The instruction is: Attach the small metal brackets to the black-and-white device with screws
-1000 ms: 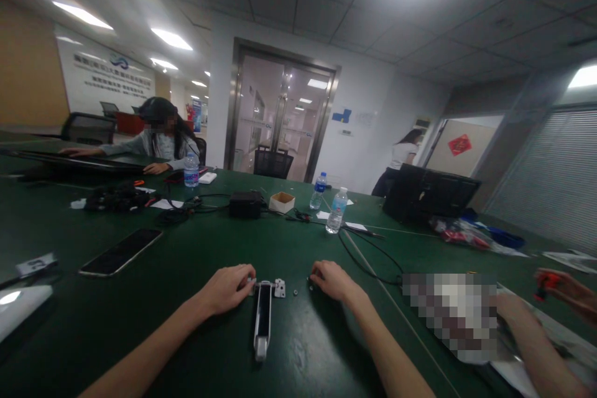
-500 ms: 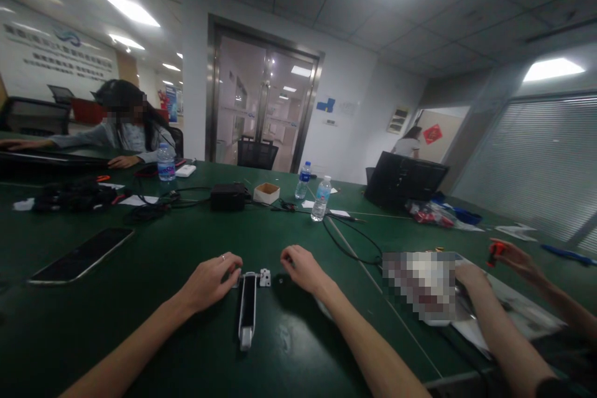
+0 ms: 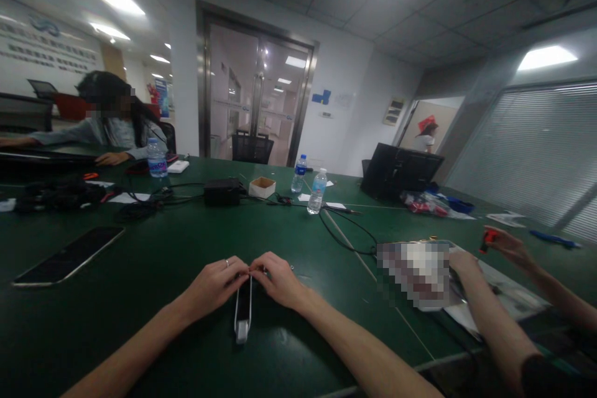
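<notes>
A long narrow device [image 3: 243, 310] with a black face and pale frame lies on the green table [image 3: 168, 261], pointing toward me. My left hand [image 3: 215, 285] rests at its far end, fingers curled, with a ring on one finger. My right hand [image 3: 277, 278] meets it there, fingertips pinched together at the device's top. What the fingertips hold is too small to make out. The small white bracket seen earlier is hidden under my hands.
A dark phone [image 3: 69, 255] lies at left. Cables, a black box [image 3: 222, 191], a small cardboard box [image 3: 262, 186] and water bottles [image 3: 317, 191] sit farther back. A co-worker's arms [image 3: 494, 317] work at right; another person sits at far left. A laptop [image 3: 400, 171] stands at right rear.
My right hand has moved left, from beside the device to its far end, meeting my left hand over the small bracket. The view has drifted rightward.
</notes>
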### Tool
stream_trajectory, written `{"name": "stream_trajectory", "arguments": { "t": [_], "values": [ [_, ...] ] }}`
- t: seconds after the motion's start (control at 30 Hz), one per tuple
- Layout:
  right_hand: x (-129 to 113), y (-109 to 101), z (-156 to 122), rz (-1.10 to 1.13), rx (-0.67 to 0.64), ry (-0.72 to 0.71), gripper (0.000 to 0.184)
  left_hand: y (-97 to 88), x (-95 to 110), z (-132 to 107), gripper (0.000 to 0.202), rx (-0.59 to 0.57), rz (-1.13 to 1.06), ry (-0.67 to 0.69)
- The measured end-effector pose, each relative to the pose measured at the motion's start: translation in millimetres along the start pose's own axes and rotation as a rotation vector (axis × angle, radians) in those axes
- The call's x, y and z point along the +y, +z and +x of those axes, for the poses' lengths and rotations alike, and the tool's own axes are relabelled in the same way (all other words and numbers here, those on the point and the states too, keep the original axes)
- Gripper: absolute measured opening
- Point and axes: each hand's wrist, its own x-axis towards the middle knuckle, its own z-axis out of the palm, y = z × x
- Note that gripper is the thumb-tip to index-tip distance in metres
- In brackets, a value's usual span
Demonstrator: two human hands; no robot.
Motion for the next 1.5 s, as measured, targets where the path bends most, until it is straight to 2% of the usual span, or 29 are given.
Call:
{"name": "stream_trajectory", "arguments": {
  "t": [0.2, 0.53, 0.67, 0.8, 1.0, 1.2, 1.5],
  "values": [
    [4.3, 1.2, 1.0, -0.022, 0.018, -0.022, 0.013, 1.6, -3.4, -1.1, 0.019, 0.014, -0.033, 0.043],
    [2.6, -1.6, 1.2, -0.091, -0.012, -0.032, 0.014, -1.8, -2.5, -1.5, 0.021, -0.039, -0.034, 0.005],
    [9.1, -6.4, 3.0, -0.167, -0.006, -0.019, 0.015, -8.6, -6.4, -1.3, 0.021, -0.06, 0.014, -0.046],
    [17.6, -19.3, 3.7, -0.267, -0.019, 0.042, 0.009, -17.4, -21.8, -3.4, 0.022, -0.05, 0.042, -0.134],
    [25.2, -26.3, 0.4, -0.327, -0.175, 0.113, 0.009, -18.4, -38.8, -7.3, 0.024, -0.128, 0.034, -0.295],
    [21.0, -17.5, -1.1, -0.269, -0.236, 0.09, 0.007, -12.6, -36.5, -4.4, 0.026, -0.165, -0.05, -0.348],
    [23.4, -13.4, -0.1, -0.263, -0.228, 0.129, 0.006, -12.4, -31.0, -4.1, 0.027, -0.158, -0.155, -0.38]
  ]
}}
